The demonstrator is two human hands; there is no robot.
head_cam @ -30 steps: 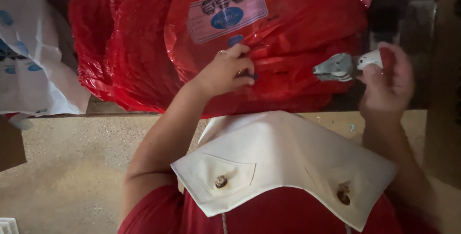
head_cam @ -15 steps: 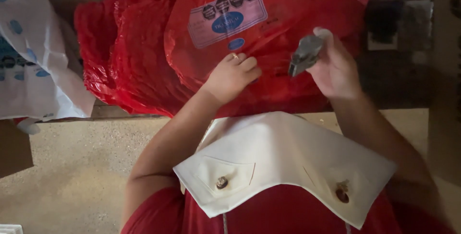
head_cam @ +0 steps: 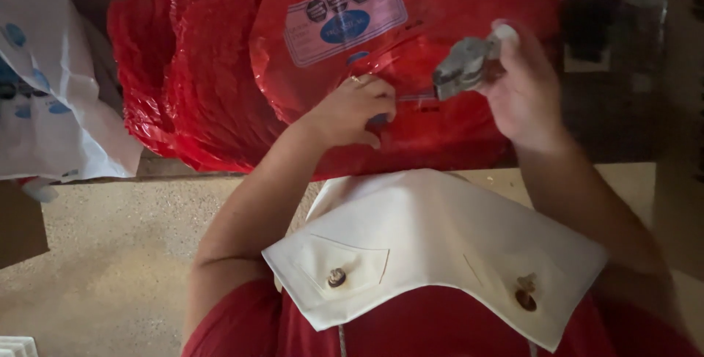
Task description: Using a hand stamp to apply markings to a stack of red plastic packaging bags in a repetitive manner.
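My left hand (head_cam: 346, 111) rests on the front of a large red plastic bag (head_cam: 455, 5), its fingers pinched on the bag's film, with a small blue spot showing under the fingertips. My right hand (head_cam: 524, 89) grips a grey metal hand tool (head_cam: 460, 65) with a white end. The tool's nose points left, a short way from my left fingers, just over the bag. A pale label with dark round marks and a blue oval (head_cam: 343, 11) sits on the upper part of the bag.
More red bags (head_cam: 183, 71) lean behind and to the left. A white bag with blue spots (head_cam: 51, 115) stands at far left. A speckled floor (head_cam: 110, 254) lies below. My white collar with two buttons (head_cam: 433, 247) fills the lower middle.
My right hand has carried the grey tool from the right edge of the bag leftward, close to my left hand. My left hand has stayed pinched on the bag.
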